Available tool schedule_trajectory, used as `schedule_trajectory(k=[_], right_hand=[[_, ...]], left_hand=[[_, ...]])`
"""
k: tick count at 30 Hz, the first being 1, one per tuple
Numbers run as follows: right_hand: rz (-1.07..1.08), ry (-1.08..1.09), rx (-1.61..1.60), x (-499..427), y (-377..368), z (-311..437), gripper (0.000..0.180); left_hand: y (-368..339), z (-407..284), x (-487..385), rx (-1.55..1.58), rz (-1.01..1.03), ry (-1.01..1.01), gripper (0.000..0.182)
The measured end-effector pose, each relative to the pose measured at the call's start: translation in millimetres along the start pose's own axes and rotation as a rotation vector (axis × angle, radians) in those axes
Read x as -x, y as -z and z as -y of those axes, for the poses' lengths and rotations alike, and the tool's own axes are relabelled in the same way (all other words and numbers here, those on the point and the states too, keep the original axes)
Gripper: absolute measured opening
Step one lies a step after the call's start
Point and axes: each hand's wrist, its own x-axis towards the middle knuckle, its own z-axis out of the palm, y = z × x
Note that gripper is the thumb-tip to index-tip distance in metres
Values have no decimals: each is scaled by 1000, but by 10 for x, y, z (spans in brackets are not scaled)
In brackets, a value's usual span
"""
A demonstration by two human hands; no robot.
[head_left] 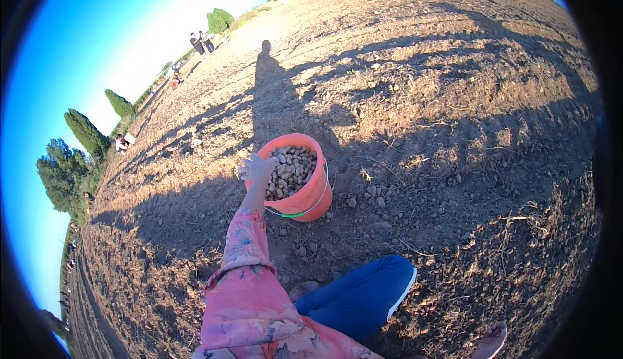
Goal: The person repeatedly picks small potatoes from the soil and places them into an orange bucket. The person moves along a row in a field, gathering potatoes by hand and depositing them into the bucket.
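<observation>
An orange-red plastic bucket (311, 203) stands on the soil ahead of me, filled nearly to the rim with what look like unshelled peanuts (292, 170). Its wire handle with a green grip hangs down on the near side. My left hand (258, 168), in a pink floral sleeve, is over the bucket's left rim, fingers spread, with nothing visible in it. Low at the right edge of view, what appears to be my right hand (490, 340) is partly cut off, near dry plant matter (525, 261); its grip is unclear.
My bent knee in blue trousers (355, 296) is just below the bucket. Clods and stones (372, 193) lie to its right. Rows of dry soil (413, 62) stretch away. Other people (202, 43) are far off by the field's left edge, near trees (87, 133).
</observation>
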Motion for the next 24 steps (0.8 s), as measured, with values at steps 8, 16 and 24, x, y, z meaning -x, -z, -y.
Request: schedule_trajectory(k=[8, 16, 24], right_hand=[[-97, 61, 163, -336, 719, 79, 30], [-105, -346, -410, -370, 2516, -308, 20], [-547, -240, -437, 10, 1945, 34, 22]], left_hand=[[-155, 1547, 10, 634, 354, 598, 73], [-665, 1476, -377, 1383, 848, 772, 14], [-629, 1584, -539, 1250, 879, 442, 45]])
